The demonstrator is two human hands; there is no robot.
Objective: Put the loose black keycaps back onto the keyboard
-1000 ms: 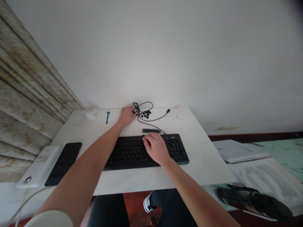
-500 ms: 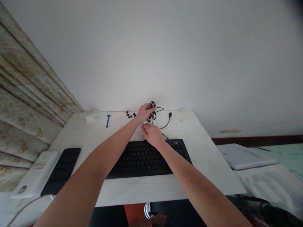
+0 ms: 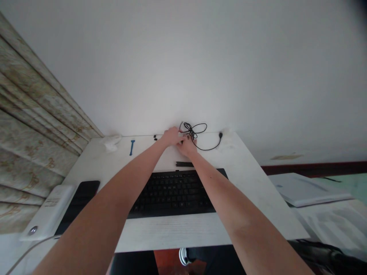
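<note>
At the back edge of the white table, my left hand (image 3: 172, 136) and my right hand (image 3: 187, 146) meet beside a looped black cable (image 3: 197, 130). The fingers of both are bent close together, and what lies between them is too small to tell. The cable's USB plug (image 3: 220, 135) rests to the right. A black keyboard (image 3: 172, 194) lies below my hands, partly under my forearms. Between it and my right hand is a short dark strip (image 3: 184, 164). A few small black pieces (image 3: 155, 138) sit left of my left hand.
A blue tool (image 3: 132, 147) and crumpled clear plastic (image 3: 111, 143) lie at the table's back left. A black phone (image 3: 82, 202) and a white device (image 3: 50, 210) are at the left. A flat white box (image 3: 306, 187) stands at the right, beyond the table (image 3: 252, 191).
My right hand has moved up from the keyboard's top edge to my left hand. The cable is off my left hand, with its plug farther right. The dark strip now shows above the keyboard.
</note>
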